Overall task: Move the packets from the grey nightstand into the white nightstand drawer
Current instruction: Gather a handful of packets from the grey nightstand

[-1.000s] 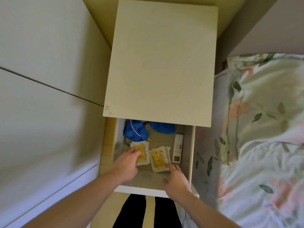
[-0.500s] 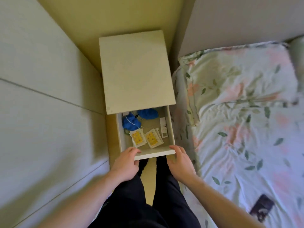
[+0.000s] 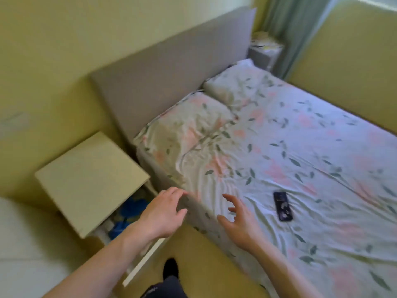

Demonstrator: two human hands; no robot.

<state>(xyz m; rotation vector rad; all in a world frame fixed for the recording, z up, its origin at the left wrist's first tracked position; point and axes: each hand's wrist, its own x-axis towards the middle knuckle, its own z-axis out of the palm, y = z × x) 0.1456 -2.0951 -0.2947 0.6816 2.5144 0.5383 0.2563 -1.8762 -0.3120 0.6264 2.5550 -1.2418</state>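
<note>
Pale cream wood tops the white nightstand [image 3: 92, 181] at my lower left, its drawer [image 3: 137, 231] pulled out beneath, with blurred blue fabric [image 3: 133, 206] showing inside; I cannot make out the packets in it. My left hand [image 3: 162, 214] hangs over the drawer's right side, fingers loosely spread and holding nothing. My right hand [image 3: 238, 222] hovers above the edge of the floral-printed bed sheet [image 3: 279, 160], fingers splayed wide, also holding nothing. A dark rectangular phone [image 3: 283, 206] lies on the sheet to its right. Far beyond the pillows stands the grey nightstand [image 3: 263, 54], with pale items on top too blurred to identify
</note>
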